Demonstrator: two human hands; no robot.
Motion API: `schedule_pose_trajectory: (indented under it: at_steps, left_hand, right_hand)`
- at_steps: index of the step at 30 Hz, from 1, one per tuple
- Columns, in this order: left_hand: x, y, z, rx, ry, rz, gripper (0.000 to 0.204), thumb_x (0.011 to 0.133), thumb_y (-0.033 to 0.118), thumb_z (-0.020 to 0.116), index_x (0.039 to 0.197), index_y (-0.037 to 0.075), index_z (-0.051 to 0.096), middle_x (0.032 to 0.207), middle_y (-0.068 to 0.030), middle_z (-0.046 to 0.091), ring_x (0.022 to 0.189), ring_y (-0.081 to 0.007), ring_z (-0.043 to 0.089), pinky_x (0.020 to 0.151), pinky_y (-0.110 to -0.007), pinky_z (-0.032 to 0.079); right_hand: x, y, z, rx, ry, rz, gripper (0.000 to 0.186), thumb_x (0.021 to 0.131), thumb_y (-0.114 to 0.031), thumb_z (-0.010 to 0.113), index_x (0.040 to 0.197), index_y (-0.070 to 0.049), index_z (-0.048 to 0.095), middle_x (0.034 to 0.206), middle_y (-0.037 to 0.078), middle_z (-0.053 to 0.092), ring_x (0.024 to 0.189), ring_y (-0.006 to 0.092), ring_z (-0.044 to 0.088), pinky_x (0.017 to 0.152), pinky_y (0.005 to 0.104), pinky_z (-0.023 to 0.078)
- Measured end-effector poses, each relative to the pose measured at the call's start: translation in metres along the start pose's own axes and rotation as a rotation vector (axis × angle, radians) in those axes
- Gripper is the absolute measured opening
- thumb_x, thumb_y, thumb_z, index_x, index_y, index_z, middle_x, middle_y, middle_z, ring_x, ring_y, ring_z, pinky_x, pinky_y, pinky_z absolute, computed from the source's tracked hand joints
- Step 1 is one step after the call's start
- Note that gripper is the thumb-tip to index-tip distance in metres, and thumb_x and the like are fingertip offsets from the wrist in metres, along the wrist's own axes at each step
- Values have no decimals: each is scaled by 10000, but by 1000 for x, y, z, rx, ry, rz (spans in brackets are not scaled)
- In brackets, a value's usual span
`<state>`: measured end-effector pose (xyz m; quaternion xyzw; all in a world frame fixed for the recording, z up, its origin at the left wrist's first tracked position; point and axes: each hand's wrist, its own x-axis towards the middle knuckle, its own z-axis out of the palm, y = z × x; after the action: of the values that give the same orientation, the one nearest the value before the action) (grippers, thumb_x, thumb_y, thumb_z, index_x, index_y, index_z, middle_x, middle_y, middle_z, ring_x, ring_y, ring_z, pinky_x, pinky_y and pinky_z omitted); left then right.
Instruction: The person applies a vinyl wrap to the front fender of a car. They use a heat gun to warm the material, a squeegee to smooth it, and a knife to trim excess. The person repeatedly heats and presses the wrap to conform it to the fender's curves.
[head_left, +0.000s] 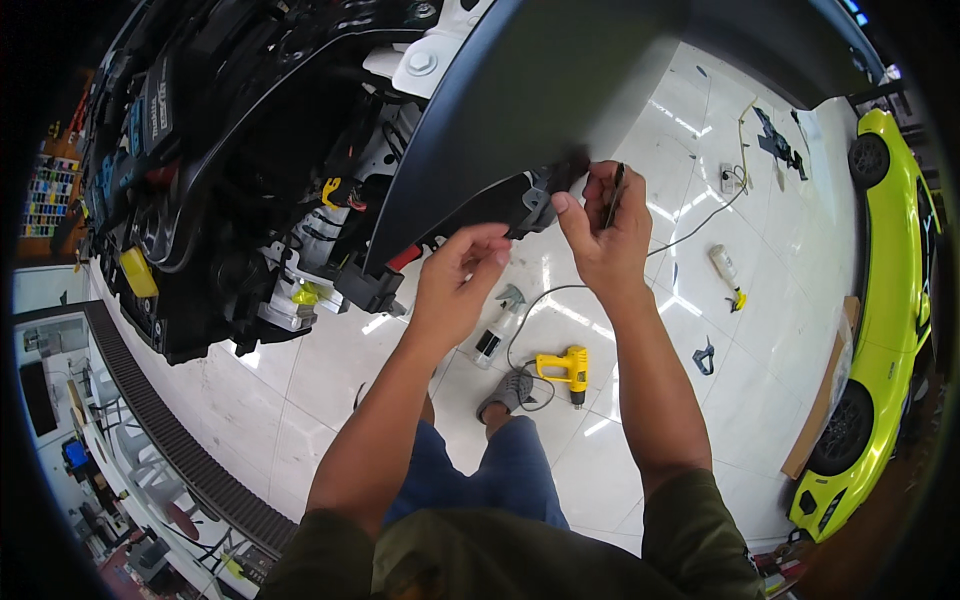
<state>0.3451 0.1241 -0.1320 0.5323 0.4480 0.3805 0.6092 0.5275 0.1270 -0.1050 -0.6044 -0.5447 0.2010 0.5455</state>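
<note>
Panel [530,95] | left hand [458,282] beside | right hand [612,250]: black tool [615,190] | bottle [492,338] (contents unclear)

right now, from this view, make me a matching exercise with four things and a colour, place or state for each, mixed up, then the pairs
Column one
1. heat gun
2. right hand
3. parked car
4. large panel

Column two
A. bright yellow-green, at the right side of the picture
B. dark and smooth, reaching up to the top of the picture
C. yellow, lying on the tiled floor
D. holding a slim dark item

Right pairs: 1-C, 2-D, 3-A, 4-B
</note>
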Motion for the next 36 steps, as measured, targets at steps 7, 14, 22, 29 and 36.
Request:
schedule_pose_trajectory:
  at_steps: [7, 14, 22, 29, 36]
  left_hand:
    - [-42, -38, -25, 9, 69, -167, 246, 935, 85, 588, 1164, -2, 583, 1014, -79, 656, 922, -135, 616, 853, -276, 490]
    - [-37, -5, -10, 52, 44, -41, 235, 935, 81, 587, 1155, -1, 592, 1008, -71, 652, 941, -116, 601, 868, -254, 465]
    - [-51, -17, -8, 33, 75, -59, 208, 927, 137, 604, 1098, 24, 637, 910, -37, 668, 787, -88, 583, 728, -258, 477]
    - [-35, 8, -9, 225, 150, 163, 180, 891, 60, 605, 1060, 5, 636, 977, -108, 667, 826, -161, 631, 762, -282, 493]
    - [-33, 51, 33, 333, 130, 456, 259, 892, 19, 557, 1144, -4, 613, 1089, -168, 652, 982, -280, 646, 865, -334, 491]
  right_hand:
    - [2, 4, 13, 2, 50, -99, 525, 736, -163, 805, 1067, 3, 433, 975, 88, 454, 691, 97, 456, 497, 199, 416]
    - [-1, 13, 25, -11, 156, -152, 547, 725, -182, 825, 1056, 1, 430, 970, 88, 433, 651, 123, 442, 504, 226, 414]
    - [-28, 16, 33, -15, 110, 26, 553, 737, -166, 809, 1082, 10, 414, 998, 93, 417, 633, 138, 430, 548, 265, 403]
    - [-35, 29, 66, -119, 370, -53, 562, 719, -168, 818, 1078, -7, 417, 991, 100, 408, 668, 143, 445, 566, 262, 411]
    - [-61, 24, 34, -91, 198, 108, 577, 701, -157, 830, 1116, -13, 456, 944, 80, 424, 669, 131, 443, 538, 243, 396]
